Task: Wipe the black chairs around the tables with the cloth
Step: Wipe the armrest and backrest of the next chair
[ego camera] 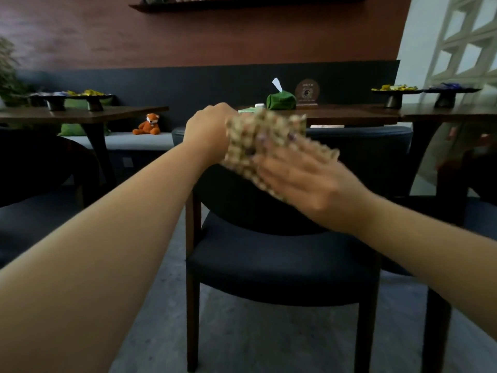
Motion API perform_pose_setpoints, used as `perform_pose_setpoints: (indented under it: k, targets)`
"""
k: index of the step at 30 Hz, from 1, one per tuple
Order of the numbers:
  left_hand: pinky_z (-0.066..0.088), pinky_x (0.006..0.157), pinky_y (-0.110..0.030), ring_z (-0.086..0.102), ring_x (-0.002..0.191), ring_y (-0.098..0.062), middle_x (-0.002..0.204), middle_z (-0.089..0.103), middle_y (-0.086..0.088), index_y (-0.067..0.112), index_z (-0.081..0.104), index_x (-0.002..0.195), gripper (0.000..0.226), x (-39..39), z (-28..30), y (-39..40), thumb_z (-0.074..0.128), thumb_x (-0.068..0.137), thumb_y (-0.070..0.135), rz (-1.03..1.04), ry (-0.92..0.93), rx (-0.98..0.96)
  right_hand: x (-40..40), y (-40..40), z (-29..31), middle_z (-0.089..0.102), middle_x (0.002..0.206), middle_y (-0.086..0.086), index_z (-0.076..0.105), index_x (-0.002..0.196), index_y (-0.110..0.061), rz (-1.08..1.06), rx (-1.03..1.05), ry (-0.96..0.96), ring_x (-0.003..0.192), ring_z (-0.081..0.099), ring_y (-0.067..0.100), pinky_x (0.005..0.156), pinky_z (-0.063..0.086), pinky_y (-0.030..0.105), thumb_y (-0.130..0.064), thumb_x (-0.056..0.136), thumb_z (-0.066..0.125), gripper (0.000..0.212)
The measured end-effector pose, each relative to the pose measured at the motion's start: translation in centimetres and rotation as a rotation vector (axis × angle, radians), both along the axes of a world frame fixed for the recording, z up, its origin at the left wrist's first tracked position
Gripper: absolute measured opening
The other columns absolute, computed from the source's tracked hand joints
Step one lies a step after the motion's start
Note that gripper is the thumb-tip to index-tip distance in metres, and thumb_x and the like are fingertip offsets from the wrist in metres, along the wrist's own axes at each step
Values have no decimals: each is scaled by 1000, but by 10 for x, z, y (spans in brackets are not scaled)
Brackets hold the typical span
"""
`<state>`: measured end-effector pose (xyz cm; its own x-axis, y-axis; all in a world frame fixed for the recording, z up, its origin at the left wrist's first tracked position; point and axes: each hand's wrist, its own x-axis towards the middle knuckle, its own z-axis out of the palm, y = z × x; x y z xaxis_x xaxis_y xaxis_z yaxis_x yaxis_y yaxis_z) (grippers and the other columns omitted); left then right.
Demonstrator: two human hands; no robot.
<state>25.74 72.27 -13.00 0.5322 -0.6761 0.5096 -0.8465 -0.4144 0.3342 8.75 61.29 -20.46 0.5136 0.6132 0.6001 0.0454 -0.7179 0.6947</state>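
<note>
Dark wood tabletops (349,114) run across the room beyond both hands, under a red-brown wall with a dark lower band; a bench with a pale cushion (139,140) sits along that wall, left of the left hand.

From the head camera, a black chair (282,262) stands directly below the hands, its curved backrest (376,146) passing behind them and pushed up close to the tabletop edge. Grey floor (242,332) lies open around the chair's front legs, nearer than the hands. Another dark chair (40,168) sits well left of the left forearm, and a further dark seat shows at the right edge, leaving floor gaps on either side of the middle chair.

Left hand (208,130) reaches forward on a straight arm, knuckles up, fingers curled down over the near end of the cloth (266,146) at the top of the backrest. Right hand (304,181) comes in from the right, palm down, fingers fairly straight and laid flat on the cloth; it is motion-blurred, so whether the fingertips curl round the fabric cannot be told. The patterned beige cloth lies between and under both hands, draped on the backrest's top edge.

Beyond the hands, a green tissue holder (281,99) and a round plaque (307,91) stand on the tabletop; an orange plush fox (148,125) sits on the bench to the left
</note>
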Motion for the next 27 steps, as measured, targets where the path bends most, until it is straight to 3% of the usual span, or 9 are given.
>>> perform_pose_setpoints:
  k: [2, 9, 14, 19, 21, 25, 27]
  targets:
    - [36, 66, -34, 49, 73, -27, 68, 45, -3, 13, 40, 61, 34, 1, 0, -2, 45, 95, 18, 21, 17, -38, -1, -3, 15, 53, 133, 24, 58, 122, 7, -62, 33, -56, 130, 42, 43, 111, 30, 55, 1, 101, 37, 31]
    - [35, 56, -33, 47, 63, -25, 63, 49, -5, 11, 49, 62, 42, 2, -1, -2, 38, 92, 38, -59, -34, -31, 12, -15, -17, 56, 132, 18, 59, 123, 3, -77, -26, -49, 129, 46, 34, 113, 30, 47, -2, 99, 46, 27]
    - [31, 52, -31, 43, 56, -20, 60, 47, -3, 11, 53, 68, 45, 5, -2, -1, 33, 96, 39, -99, -86, -25, 10, -36, -84, 64, 123, 12, 63, 118, 1, -136, -112, 343, 117, 60, 25, 103, 44, 39, -6, 93, 46, 31]
    - [34, 57, -33, 45, 60, -23, 63, 48, -5, 3, 58, 73, 49, 3, -1, -1, 33, 95, 39, -105, -39, -42, 6, -43, -112, 69, 116, 4, 71, 110, -5, -227, -105, 470, 109, 64, 16, 96, 50, 31, -14, 71, 83, 41]
    - [36, 59, -34, 47, 62, -24, 66, 51, -6, 1, 61, 80, 50, 2, 0, -1, 33, 95, 39, -104, -42, -32, 3, -37, -109, 69, 116, 6, 71, 109, -4, -197, -119, 431, 110, 64, 18, 100, 47, 34, -10, 75, 79, 36]
    - [35, 57, -33, 46, 60, -25, 61, 48, -5, 11, 51, 62, 47, 5, -1, 0, 34, 94, 41, -119, -40, -39, 1, -14, -55, 57, 131, 18, 60, 121, 2, -84, -54, 202, 129, 46, 31, 112, 30, 45, -2, 95, 51, 29]
    - [33, 59, -34, 44, 62, -25, 61, 44, -4, 15, 43, 58, 41, 4, -1, 0, 41, 95, 33, -94, -45, -19, 3, -4, -19, 53, 134, 20, 57, 124, 3, -64, 3, 34, 132, 40, 35, 115, 26, 48, -1, 100, 43, 28]
